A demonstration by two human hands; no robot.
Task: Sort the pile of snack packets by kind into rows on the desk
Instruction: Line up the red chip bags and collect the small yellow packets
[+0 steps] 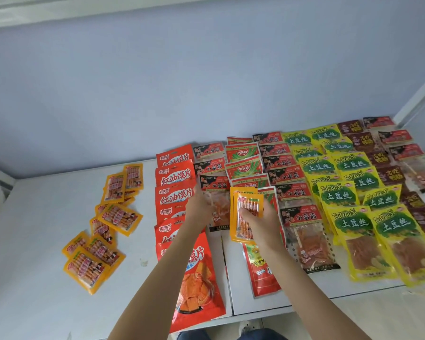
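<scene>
two orange packets in right hand

White desk top set against pale blue wall. Loose group of small orange sausage-stick packets laid at desk left, well apart from rest. Rightward, overlapping rows run front to back: red bun-chip bags, black-and-red gluten packets, red-and-green packets, second black-and-red row, yellow potato-shred packets, dark brown packets at far right.
</scene>
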